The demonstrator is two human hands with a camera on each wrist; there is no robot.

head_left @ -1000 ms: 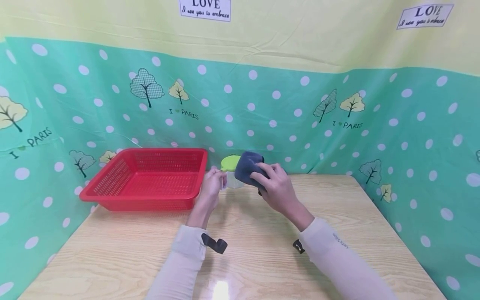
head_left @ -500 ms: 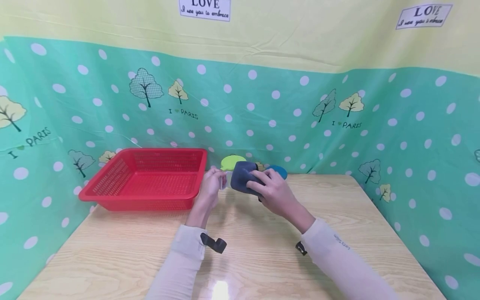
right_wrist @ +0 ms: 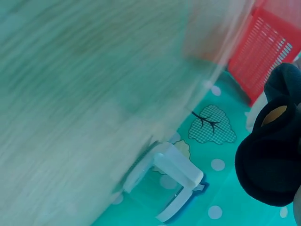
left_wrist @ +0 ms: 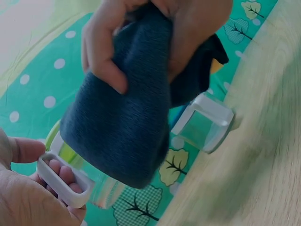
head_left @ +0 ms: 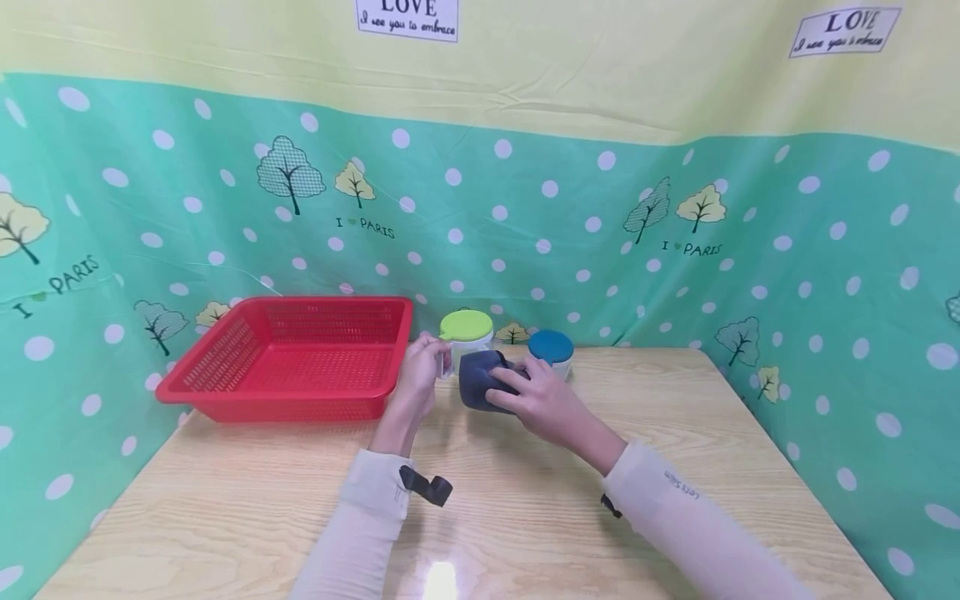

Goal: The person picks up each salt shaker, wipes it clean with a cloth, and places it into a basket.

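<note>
A hanging fabric backdrop (head_left: 420, 200), pale yellow above and green with white dots and printed trees below, closes off the back and both sides. Before it spreads a light wood-grain table (head_left: 495, 533). On its left stands the largest object, a red rectangular plastic basket (head_left: 292, 408) with perforated walls.

The person's two hands work just right of the basket. The right hand (head_left: 543, 400) has its fingers curled firmly into a dark navy soft fabric cloth (head_left: 480, 379), bunched and held in front of the jars. Behind it, near the back of the table, is a clear jar with a lime-green round lid (head_left: 467, 325); the cloth hides part of its body. To the right, near it but apart, sits a smaller-looking clear jar with a blue round lid (head_left: 551, 348). The smallest piece is the green-lidded jar's white plastic loop handle (left_wrist: 80, 198), which the left hand (head_left: 420, 367) grips narrowly, thumb on one side and fingers through the loop.

The step in hand looks like wiping the green-lidded jar; whether cloth and jar touch, I cannot tell. The next move probably calls for the left hand to steady the handle while the right lays the cloth flat against the clear wall, pressing lightly.
</note>
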